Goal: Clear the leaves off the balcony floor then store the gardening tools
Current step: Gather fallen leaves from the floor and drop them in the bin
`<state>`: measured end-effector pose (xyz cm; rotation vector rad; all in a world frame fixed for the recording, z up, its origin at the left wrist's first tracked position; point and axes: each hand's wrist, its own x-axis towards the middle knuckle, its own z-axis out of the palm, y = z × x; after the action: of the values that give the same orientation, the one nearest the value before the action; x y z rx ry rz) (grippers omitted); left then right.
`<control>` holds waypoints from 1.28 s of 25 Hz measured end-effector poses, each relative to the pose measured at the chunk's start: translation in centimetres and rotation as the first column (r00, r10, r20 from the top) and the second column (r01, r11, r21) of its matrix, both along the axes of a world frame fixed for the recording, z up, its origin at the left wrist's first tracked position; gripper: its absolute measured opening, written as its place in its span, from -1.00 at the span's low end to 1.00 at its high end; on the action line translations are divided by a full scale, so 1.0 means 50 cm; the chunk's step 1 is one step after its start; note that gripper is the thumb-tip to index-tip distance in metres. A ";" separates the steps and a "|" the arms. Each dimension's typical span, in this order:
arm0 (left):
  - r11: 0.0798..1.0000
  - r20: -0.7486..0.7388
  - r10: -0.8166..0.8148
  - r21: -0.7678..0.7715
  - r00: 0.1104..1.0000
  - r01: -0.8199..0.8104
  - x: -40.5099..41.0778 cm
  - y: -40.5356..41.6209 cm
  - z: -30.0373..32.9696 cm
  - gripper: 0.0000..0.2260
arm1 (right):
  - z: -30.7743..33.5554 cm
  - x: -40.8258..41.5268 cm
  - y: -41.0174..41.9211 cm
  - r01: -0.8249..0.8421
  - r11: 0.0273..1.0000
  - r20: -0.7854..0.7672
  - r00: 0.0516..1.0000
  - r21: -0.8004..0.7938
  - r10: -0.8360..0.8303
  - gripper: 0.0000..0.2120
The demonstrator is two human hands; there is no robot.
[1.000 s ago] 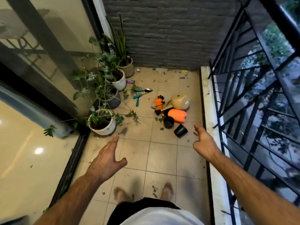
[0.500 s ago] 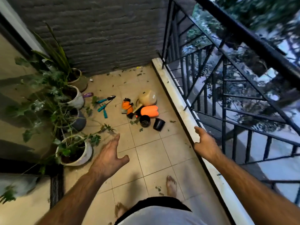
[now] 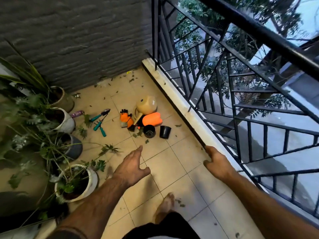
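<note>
Four potted plants [image 3: 76, 183], two black pots [image 3: 165, 131] and two teal-handled tools [image 3: 99, 116] stand on the floor [image 3: 181, 169], while left hand [image 3: 131, 167] and right hand [image 3: 218, 163] hang with fingers relaxed, holding nothing.

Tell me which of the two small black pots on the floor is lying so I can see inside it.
The left black pot, beside the orange gloves' side, shows its open mouth. The right black pot, nearer the railing, shows only its outer wall.

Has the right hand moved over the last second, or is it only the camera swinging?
Yes. The right hand hung over the floor tiles a second ago; now it lies against the white ledge under the railing, so it went outward to the right.
</note>
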<state>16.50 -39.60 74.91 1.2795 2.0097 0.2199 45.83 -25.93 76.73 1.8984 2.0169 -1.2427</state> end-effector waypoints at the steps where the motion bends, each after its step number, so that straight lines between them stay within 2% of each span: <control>1: 0.999 -0.006 -0.019 -0.029 1.000 0.019 -0.003 0.022 -0.012 -0.14 | -0.018 -0.015 0.024 -0.005 1.000 -0.009 1.000 -0.017 0.005 -0.37; 6: 0.992 -0.003 -0.014 -0.123 1.000 0.014 -0.054 0.151 -0.149 -0.14 | -0.157 -0.111 0.129 -0.037 0.998 -0.041 0.999 -0.042 0.036 -0.40; 9: 0.990 0.009 0.031 -0.138 0.999 -0.030 -0.092 0.225 -0.294 -0.15 | -0.290 -0.182 0.182 -0.048 0.997 -0.052 0.998 -0.060 0.045 -0.39; 14: 0.997 0.006 0.019 -0.075 1.000 -0.019 -0.172 0.330 -0.615 -0.16 | -0.596 -0.304 0.272 -0.047 0.999 -0.029 0.998 0.028 0.048 -0.38; 18: 1.000 -0.042 0.017 -0.010 0.999 -0.018 -0.250 0.388 -0.912 -0.18 | -0.908 -0.390 0.324 -0.050 0.987 0.012 0.999 0.156 0.049 -0.36; 22: 0.999 -0.050 0.041 -0.033 0.998 -0.043 -0.315 0.424 -1.171 -0.19 | -1.162 -0.449 0.350 -0.035 0.979 -0.005 0.999 0.202 0.037 -0.40; 24: 0.992 0.000 0.123 -0.032 0.992 -0.123 -0.334 0.456 -1.295 -0.20 | -1.280 -0.473 0.356 -0.018 0.977 -0.055 0.998 0.213 0.030 -0.45; 26: 0.962 0.106 0.273 -0.057 0.956 -0.268 -0.349 0.507 -1.398 -0.24 | -1.379 -0.500 0.368 0.009 0.980 -0.114 0.993 0.201 0.015 -0.47; 28: 0.924 0.159 0.381 -0.091 0.911 -0.371 -0.361 0.554 -1.482 -0.38 | -1.462 -0.521 0.375 0.013 0.986 -0.162 0.987 0.169 0.015 -0.47; 30: 0.909 0.177 0.417 -0.063 0.892 -0.412 -0.363 0.594 -1.533 -0.53 | -1.528 -0.531 0.382 0.029 0.989 -0.204 0.979 0.143 0.001 -0.49; 32: 0.884 0.270 0.453 -0.015 0.850 -0.467 -0.355 0.625 -1.566 -0.56 | -1.573 -0.531 0.390 0.043 0.992 -0.232 0.973 0.118 -0.015 -0.50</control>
<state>-1.26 -8.33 -3.41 0.7242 2.0508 0.6415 19.26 -6.43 -1.94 1.9211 2.2344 -1.4394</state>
